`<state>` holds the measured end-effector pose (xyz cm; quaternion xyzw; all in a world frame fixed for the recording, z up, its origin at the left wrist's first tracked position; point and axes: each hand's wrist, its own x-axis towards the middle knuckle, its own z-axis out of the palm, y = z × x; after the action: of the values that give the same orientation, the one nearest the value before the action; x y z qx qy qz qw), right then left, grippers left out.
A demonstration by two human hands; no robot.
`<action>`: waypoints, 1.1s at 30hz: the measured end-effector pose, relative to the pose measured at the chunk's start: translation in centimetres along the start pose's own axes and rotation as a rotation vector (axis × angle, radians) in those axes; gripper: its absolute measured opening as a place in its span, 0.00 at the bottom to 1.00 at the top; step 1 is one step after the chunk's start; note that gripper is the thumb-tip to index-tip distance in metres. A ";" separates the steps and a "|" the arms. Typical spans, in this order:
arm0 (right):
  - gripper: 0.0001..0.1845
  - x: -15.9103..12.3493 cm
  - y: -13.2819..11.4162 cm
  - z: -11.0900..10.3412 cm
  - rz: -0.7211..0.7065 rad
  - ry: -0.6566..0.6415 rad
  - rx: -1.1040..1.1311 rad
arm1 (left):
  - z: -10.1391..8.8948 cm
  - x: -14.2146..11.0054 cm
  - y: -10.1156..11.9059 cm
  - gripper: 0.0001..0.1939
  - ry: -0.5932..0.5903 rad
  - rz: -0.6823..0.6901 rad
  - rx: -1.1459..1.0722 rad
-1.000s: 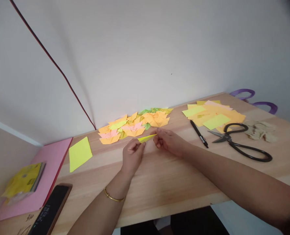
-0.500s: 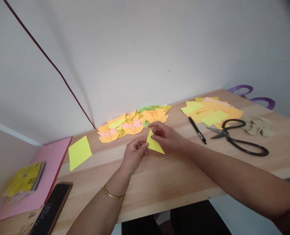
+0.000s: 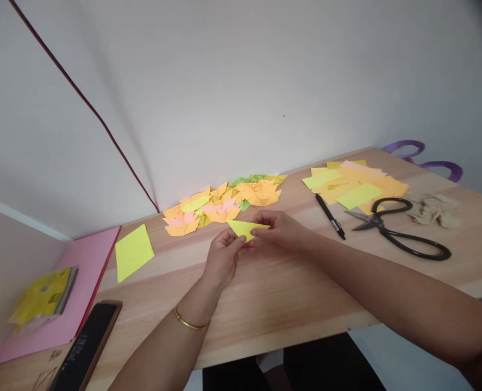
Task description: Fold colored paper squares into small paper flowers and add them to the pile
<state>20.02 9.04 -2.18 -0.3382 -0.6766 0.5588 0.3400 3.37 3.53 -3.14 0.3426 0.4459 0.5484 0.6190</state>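
A small yellow paper folded into a triangle (image 3: 245, 228) is held in the air over the middle of the table. My left hand (image 3: 223, 252) pinches its lower corner between thumb and fingers. At its right side, my right hand (image 3: 275, 229) grips the paper the same way, thumb on top. One long edge of the triangle faces the wall and its third point aims down toward me. Just behind the hands lies a cluster of folded paper figures (image 3: 220, 209) in orange, pink, yellow and green, some with small dots drawn on them.
To the right are loose paper sheets (image 3: 361, 182), a black pen (image 3: 330, 216), black-handled scissors (image 3: 377, 221) and a crumpled beige piece (image 3: 434, 210). At left lie a yellow paper stack (image 3: 135, 252), a pink sheet (image 3: 96, 255) with a yellow packet (image 3: 45, 296), and a phone (image 3: 86, 345).
The yellow triangle has been turned so its long edge now lies along the far side. My right hand has shifted from its top corner to its right corner.
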 end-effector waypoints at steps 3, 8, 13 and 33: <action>0.09 -0.2 0.0 0.3 -0.001 0.025 0.048 | 0.0 -0.1 -0.2 0.16 -0.074 -0.035 0.039; 0.11 -0.3 0.2 0.6 0.014 -0.074 0.181 | -0.2 0.0 -0.4 0.16 -0.068 -0.018 0.023; 0.12 -0.4 0.4 0.6 0.042 -0.087 0.167 | -0.1 0.1 -0.5 0.16 -0.043 -0.008 0.014; 0.18 -0.2 0.1 0.0 0.012 0.074 -0.059 | -0.4 0.3 -0.5 0.17 0.024 0.067 -0.085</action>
<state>20.14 8.92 -2.30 -0.3724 -0.6778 0.5276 0.3514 3.20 3.68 -3.78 0.3243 0.4178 0.5912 0.6089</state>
